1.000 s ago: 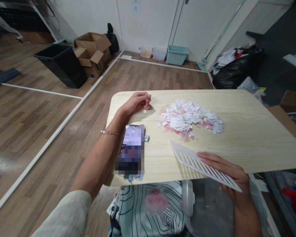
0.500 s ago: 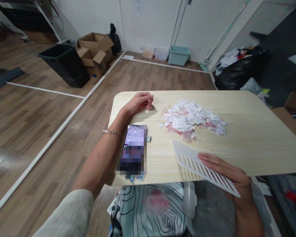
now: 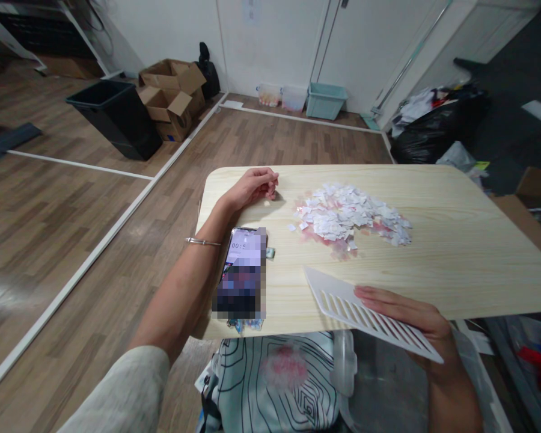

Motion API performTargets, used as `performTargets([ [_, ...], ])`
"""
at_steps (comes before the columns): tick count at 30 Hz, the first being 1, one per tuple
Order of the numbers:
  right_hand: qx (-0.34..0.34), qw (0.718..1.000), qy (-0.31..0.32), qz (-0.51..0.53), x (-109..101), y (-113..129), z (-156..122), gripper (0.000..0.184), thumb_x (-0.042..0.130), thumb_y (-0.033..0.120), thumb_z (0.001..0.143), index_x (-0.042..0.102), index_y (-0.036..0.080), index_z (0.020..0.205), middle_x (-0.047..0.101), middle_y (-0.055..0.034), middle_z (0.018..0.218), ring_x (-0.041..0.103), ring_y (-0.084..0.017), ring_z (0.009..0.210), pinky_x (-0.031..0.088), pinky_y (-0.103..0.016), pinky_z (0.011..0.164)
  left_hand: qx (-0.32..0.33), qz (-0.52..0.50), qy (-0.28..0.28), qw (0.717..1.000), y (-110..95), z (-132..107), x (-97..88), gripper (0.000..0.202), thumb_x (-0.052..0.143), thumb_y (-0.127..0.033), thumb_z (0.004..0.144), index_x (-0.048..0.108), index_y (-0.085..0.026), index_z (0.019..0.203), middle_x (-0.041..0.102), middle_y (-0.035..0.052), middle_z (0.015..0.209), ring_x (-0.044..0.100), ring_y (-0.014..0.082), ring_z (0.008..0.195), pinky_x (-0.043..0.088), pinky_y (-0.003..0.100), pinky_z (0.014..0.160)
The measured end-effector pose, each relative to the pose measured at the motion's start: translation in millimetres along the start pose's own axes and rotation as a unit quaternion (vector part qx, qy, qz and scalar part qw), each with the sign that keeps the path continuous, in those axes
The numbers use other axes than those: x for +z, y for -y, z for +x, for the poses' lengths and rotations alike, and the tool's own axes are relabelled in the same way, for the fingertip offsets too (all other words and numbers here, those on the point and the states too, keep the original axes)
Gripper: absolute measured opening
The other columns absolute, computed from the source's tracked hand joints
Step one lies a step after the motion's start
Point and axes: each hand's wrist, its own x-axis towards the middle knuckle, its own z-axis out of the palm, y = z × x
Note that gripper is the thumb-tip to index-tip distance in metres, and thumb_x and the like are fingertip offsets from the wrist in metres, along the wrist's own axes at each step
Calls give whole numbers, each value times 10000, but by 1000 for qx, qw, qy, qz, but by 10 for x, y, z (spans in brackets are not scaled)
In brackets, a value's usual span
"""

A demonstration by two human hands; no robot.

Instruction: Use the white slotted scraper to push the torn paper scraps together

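Here, right fingers (image 3: 388, 302) grip a slotted panel (image 3: 340, 291) over the table edge (image 3: 291, 331) with room before paper scraps (image 3: 338, 215); left fingers (image 3: 265, 180) curl.

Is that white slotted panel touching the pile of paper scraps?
Apart: the head view shows bare tabletop between the white slotted panel and the paper scraps.

One slotted panel (image 3: 340, 290), one smartphone (image 3: 247, 240), one desk (image 3: 469, 240), one black bin (image 3: 121, 120), three tubs (image 3: 327, 101) upper centre; paper scraps (image 3: 340, 216) beyond counting.

A black bin (image 3: 126, 125) stands beside open cardboard boxes (image 3: 161, 115). A teal tub (image 3: 326, 104) sits on the floor (image 3: 261, 141) near the wall (image 3: 275, 48).
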Motion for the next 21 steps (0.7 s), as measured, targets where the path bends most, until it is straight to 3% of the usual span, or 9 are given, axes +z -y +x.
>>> performTargets([
  [6, 24, 998, 40, 30, -5, -26, -47, 280, 761, 397, 1010, 878, 347, 1260, 887, -126, 1215, 865, -335, 1125, 703, -443, 1018, -4, 5, 1, 1000, -1, -1, 0, 265, 611, -123, 1017, 665, -152, 760, 609, -22, 588, 622, 74, 539, 524, 231, 643],
  [11, -3, 995, 73, 61, 6, -13, -14, 283, 695, 432, 1050, 878, 381, 1259, 903, -89, 1153, 882, -305, 1048, 709, -357, 950, -6, 6, -7, 1000, -10, 3, 13, 286, 589, -107, 1024, 655, -151, 749, 599, -25, 575, 610, 72, 527, 514, 233, 627],
  [16, -14, 991, 96, 88, 48, 79, 82, 281, 703, 440, 1044, 890, 358, 1237, 912, -98, 1097, 892, -307, 994, 711, -353, 921, 2, -3, 1, 1000, -8, 5, 9, 282, 593, -101, 1024, 661, -141, 754, 607, -20, 577, 615, 77, 524, 517, 237, 618],
  [18, -19, 991, 92, 100, 80, 107, 102, 261, 715, 415, 1040, 896, 357, 1218, 916, -85, 1068, 897, -301, 955, 720, -340, 894, 1, -1, -1, 1000, -9, 1, 7, 281, 594, -100, 1024, 662, -141, 754, 607, -21, 576, 612, 75, 522, 516, 234, 615],
  [21, -9, 994, 35, 107, 126, 108, 65, 267, 685, 469, 1051, 886, 422, 1220, 920, -25, 1059, 901, -293, 903, 747, -334, 835, -3, 2, -7, 1000, -11, -5, 6, 280, 600, -107, 1021, 660, -148, 751, 601, -24, 576, 607, 71, 525, 520, 230, 625],
])
